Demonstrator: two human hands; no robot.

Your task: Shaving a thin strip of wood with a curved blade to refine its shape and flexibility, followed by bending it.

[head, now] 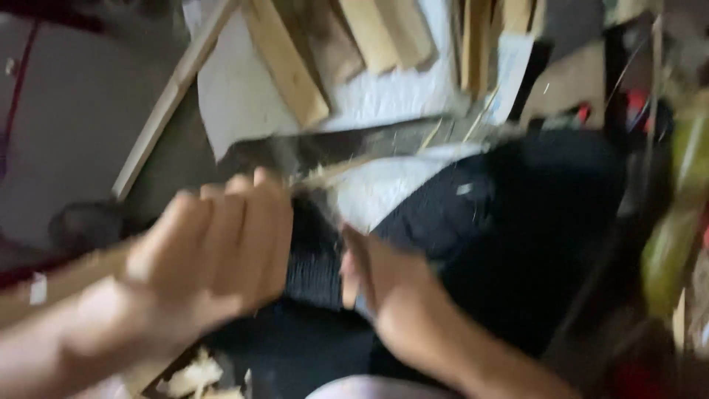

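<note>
The view is motion-blurred. My left hand (214,251) is closed in a fist around a pale wooden stick (66,281) that runs from the lower left up to a thin splintered tip (336,171). A long dark blade (369,140) lies across that tip, just above my left hand. My right hand (388,295) is lower, at the centre, against dark cloth (517,222) over my lap. Its fingers point up and left, beside a ribbed dark cuff (314,266). Blur hides whether it grips anything.
Several wooden planks and slats (288,66) lie on a white sheet (244,96) at the top. A long slat (162,111) leans diagonally at the left. Wood shavings (196,377) sit at the bottom. A yellow-green object (679,222) blurs the right edge.
</note>
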